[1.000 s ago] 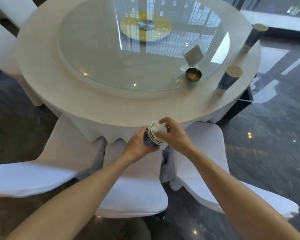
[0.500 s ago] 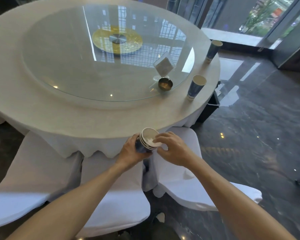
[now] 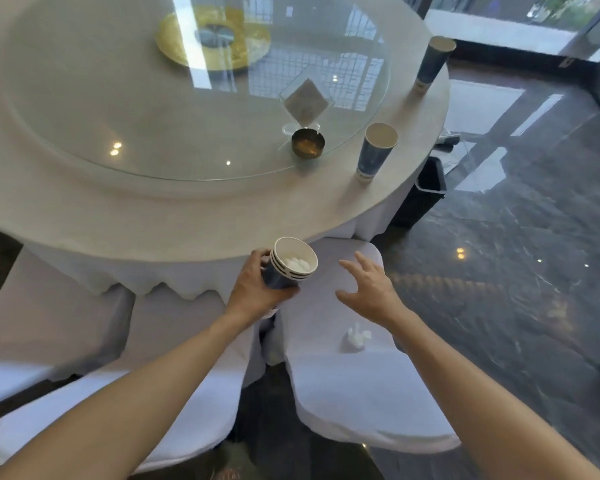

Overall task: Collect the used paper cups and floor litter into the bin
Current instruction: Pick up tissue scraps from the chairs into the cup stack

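Observation:
My left hand [image 3: 257, 289] grips a stack of nested blue paper cups [image 3: 290, 265] just below the table's front edge; crumpled white tissue lies inside the top cup. My right hand [image 3: 369, 289] hovers to the right of the stack, fingers spread, holding nothing. Two more blue paper cups stand upright on the table's right rim: a near cup [image 3: 376, 152] and a far cup [image 3: 432, 62]. A crumpled white tissue [image 3: 355, 337] lies on the white chair seat under my right forearm. A dark bin [image 3: 421, 192] stands on the floor beside the table at the right.
The round table [image 3: 160, 216] carries a glass turntable [image 3: 118, 126] with a brass ashtray [image 3: 307, 143] and a clear card stand [image 3: 305, 102]. White-covered chairs [image 3: 361, 393] crowd the front edge. Glossy dark floor [image 3: 516, 271] stretches to the right.
My right hand has come off the cup stack's mouth and moved right, fingers opening. The view has shifted, bringing the table closer and the tissue on the chair into sight.

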